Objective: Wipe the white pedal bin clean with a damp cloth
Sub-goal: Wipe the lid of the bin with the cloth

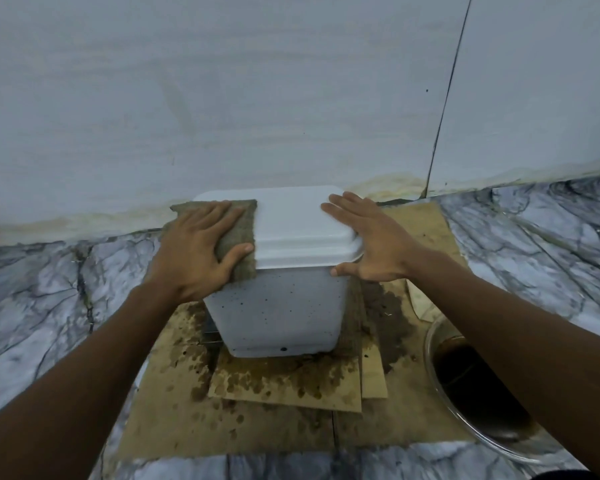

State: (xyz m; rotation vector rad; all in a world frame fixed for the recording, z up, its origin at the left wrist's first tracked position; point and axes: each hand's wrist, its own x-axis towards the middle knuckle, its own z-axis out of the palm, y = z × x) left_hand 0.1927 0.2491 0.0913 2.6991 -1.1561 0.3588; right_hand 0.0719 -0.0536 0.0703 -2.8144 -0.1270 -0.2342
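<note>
We're wiping the bin [284, 306] lid: left hand [201, 251] flat, fingers spread on cloth [238, 237], right hand [371, 240] spread, steadying lid edge (front's speckled) – next, w/ pressure, do front

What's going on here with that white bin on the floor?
A person is wiping a white pedal bin that stands on stained cardboard. The left hand presses a brownish cloth flat on the lid's left side, while the right hand steadies the right edge. Dark specks still dot the bin's front.
</note>
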